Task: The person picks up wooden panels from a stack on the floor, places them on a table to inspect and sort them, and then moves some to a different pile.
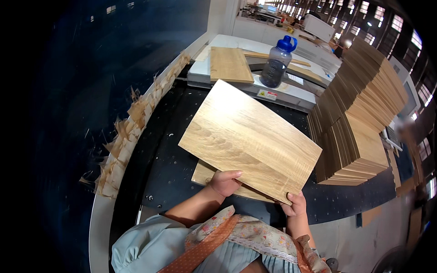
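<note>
A light wood-grain panel [248, 139] is lifted and tilted above a black work table [159, 154]. My left hand [224, 182] grips its near edge, thumb on top. The panel's near right corner is held by my right hand [295, 204]. A second, similar panel [205, 174] lies flat on the table beneath the lifted one, mostly hidden by it.
A tall stack of similar panels [359, 118] stands at the right. Behind the table is a white machine top [291, 93] with another board [230, 64], wooden strips and a dark water bottle with a blue cap [278, 61]. Torn wood-coloured scraps [129, 132] line the table's left rim.
</note>
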{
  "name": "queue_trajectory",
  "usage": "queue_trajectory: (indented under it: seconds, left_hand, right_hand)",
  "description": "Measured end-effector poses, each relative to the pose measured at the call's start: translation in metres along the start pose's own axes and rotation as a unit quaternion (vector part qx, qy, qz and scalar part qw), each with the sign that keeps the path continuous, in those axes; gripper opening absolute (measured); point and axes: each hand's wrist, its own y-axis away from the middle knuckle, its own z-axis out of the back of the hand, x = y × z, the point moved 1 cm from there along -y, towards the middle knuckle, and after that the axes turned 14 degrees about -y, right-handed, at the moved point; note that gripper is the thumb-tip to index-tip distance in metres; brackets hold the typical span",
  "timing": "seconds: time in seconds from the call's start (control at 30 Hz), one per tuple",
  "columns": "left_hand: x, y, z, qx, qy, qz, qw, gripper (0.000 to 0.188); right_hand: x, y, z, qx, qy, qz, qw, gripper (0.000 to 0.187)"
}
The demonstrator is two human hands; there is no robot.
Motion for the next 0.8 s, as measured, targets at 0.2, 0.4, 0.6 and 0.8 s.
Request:
queue_trajectory:
  seconds: [0.2, 0.4, 0.6, 0.8]
  left_hand:
    - [-0.001, -0.005, -0.009, 0.012, -0.011, -0.004, 1.0, 0.059]
    - [0.003, -0.011, -0.01, 0.014, 0.004, 0.011, 1.0, 0.059]
    - [0.005, -0.013, -0.015, 0.018, 0.009, 0.004, 1.0, 0.058]
    - [0.011, -0.018, 0.01, -0.055, -0.033, 0.075, 0.995, 0.049]
  right_hand:
    - [0.005, -0.002, 0.007, 0.038, -0.026, -0.021, 0.999, 0.061]
    - [0.005, -0.004, 0.018, 0.03, -0.025, -0.002, 0.999, 0.062]
    - [0.007, -0.001, 0.013, 0.028, -0.01, 0.017, 0.999, 0.066]
    - [0.011, -0.006, 0.005, 0.019, -0.004, 0.03, 0.999, 0.067]
